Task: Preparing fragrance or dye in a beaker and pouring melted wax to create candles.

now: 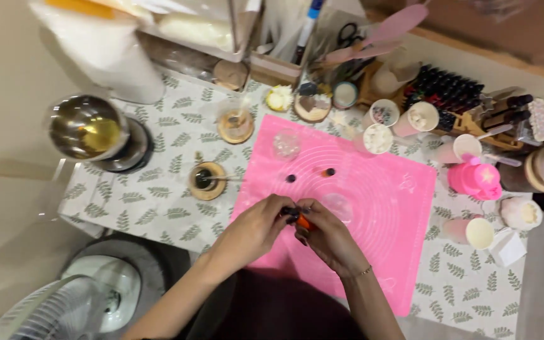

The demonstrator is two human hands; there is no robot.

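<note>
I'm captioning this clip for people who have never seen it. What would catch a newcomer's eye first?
The bright pink mat on the leaf-print cloth stands out at once. Over its near edge, the left hand and right hand meet around a small orange bottle. To the left, a shiny metal pot holds yellow liquid.

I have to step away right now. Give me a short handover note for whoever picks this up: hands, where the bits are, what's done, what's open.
Left hand and right hand meet over the near edge of the pink mat, both pinching a small orange bottle with a dark top; whether the top is being opened or closed cannot be told.
Two more small bottles, a dark one and an orange-and-dark one, lie on the mat beyond the hands.
A small dark jar on a wooden coaster sits left of the mat.
Done: mat laid, bottles out.
Open: the orange bottle is not yet set down.
</note>
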